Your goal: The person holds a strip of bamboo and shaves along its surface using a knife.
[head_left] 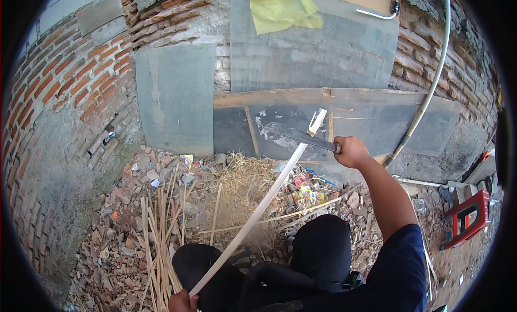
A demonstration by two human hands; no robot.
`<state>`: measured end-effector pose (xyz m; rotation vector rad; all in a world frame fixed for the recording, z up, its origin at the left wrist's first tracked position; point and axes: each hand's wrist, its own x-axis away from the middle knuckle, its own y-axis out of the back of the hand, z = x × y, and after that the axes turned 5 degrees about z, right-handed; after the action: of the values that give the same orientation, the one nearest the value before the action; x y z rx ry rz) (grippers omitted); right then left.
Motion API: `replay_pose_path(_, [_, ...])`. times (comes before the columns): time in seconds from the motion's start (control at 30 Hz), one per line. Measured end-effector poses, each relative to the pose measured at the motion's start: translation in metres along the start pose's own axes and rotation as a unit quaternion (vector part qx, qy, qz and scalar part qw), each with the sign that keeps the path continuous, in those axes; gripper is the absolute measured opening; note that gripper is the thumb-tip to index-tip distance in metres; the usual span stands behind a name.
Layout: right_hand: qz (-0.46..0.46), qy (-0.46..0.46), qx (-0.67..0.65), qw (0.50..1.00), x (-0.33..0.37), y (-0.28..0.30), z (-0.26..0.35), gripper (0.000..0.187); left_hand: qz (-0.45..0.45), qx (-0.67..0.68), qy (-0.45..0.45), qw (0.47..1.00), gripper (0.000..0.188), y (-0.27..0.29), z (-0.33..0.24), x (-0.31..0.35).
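At the lower edge my left hand (183, 301) is closed around the near end of a long pale bamboo strip (250, 223), which slants up and away to the right. Out in front, my right hand (353, 152) grips the handle of a machete (293, 135), its broad dark blade pointing left. That blade lies across the strip near its far end. Beyond the blade, a short split end piece (318, 121) sticks up at an angle; whether it is still joined to the strip I cannot tell.
Several cut strips (156, 242) lean in a bundle left of my knees. Rubble, a pile of shavings (237, 177) and litter (307, 193) cover the ground ahead. A brick wall (70, 91) rises at left, grey panels (175, 99) behind. A red stool (471, 220) lies at right.
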<state>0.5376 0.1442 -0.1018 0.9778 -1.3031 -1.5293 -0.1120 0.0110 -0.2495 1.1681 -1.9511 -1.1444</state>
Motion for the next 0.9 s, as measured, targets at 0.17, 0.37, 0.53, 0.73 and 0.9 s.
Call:
replay_pose_path(0.17, [0.037, 0.051, -0.162, 0.985, 0.006, -0.021, -0.020, 0.032, 0.028, 0.028, 0.024, 0.999, 0.042, 0.007, -0.005, 0.003])
replay_pose_path(0.37, [-0.020, 0.005, -0.093, 0.995, 0.022, -0.026, -0.005, 0.038, 0.024, -0.006, 0.014, 1.000, 0.042, 0.004, -0.005, -0.003])
replay_pose_path(0.53, [-0.003, 0.183, 0.102, 0.978, 0.043, -0.023, 0.022, 0.026, 0.057, 0.007, 0.006, 0.998, 0.048, 0.004, 0.001, -0.001])
replay_pose_path(0.73, [-0.082, 0.227, 0.158, 0.957, 0.008, -0.008, 0.005, 0.018, 0.036, -0.012, 0.000, 0.999, 0.048, 0.002, 0.001, 0.000])
replay_pose_path(0.9, [-0.014, -0.001, 0.128, 0.992, -0.022, -0.005, -0.029, 0.021, 0.035, -0.024, 0.052, 0.998, 0.040, 0.007, -0.010, -0.004])
